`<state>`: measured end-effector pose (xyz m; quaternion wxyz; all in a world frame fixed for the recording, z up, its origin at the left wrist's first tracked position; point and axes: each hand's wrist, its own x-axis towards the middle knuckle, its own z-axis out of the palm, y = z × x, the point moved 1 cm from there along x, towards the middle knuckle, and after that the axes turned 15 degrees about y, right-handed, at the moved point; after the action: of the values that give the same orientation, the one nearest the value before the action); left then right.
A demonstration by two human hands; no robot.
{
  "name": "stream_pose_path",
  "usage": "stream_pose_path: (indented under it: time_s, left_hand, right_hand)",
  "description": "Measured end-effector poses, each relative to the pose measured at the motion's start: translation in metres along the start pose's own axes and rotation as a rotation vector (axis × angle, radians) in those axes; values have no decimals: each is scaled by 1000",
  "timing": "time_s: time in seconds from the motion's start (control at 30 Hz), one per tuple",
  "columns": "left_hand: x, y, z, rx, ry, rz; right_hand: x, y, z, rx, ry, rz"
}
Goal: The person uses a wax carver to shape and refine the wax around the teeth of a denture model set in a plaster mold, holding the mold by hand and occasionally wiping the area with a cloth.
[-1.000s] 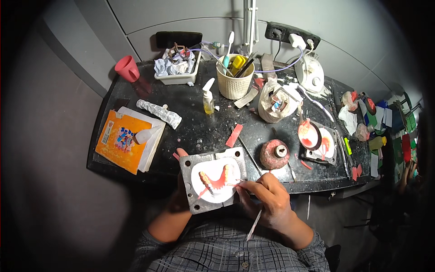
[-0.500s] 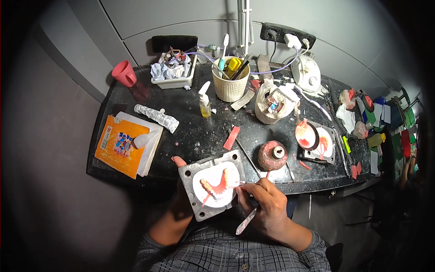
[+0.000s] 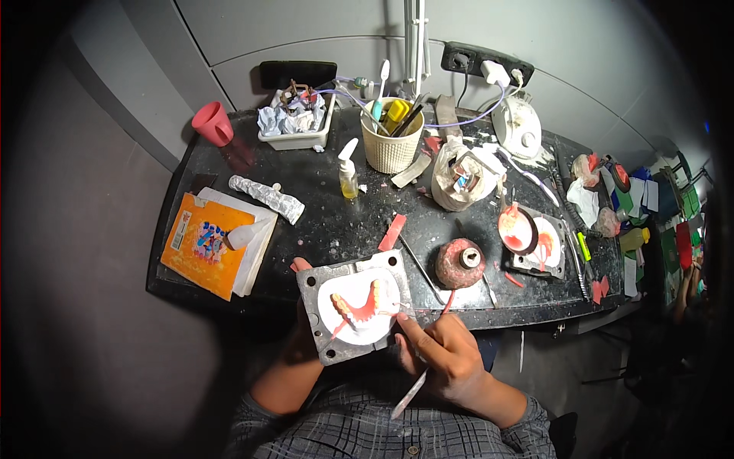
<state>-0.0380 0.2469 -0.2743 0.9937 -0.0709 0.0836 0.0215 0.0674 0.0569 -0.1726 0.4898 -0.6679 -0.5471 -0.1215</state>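
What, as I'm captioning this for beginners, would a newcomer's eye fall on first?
Probably the bright white round block with its pink, tooth-lined arch, in a grey metal frame held up by the left hand at the table's front edge. The right hand, with a slim tool, is by the frame's right side. The orange book on the dark table's left also stands out.

Beyond your fingers, the speckled black surface runs up to a grey wall crossed by a thin seam. Straight ahead of your fingers stands a pale pole; ahead and to their right, you have a black socket strip on the wall. Grey floor lies to their left. Light falls brightly near them; the room far right is dim.
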Motion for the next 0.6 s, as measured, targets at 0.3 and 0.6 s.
stream_pose_path:
  time_s: [0.3, 0.6]
  left_hand:
    - [-3, 7, -27, 8, 98, 49]
    - [-1, 4, -10, 5, 54, 22]
  right_hand:
    - [-6, -7, 7, -152, -46, -97]
    - [1, -4, 0, -29, -48, 8]
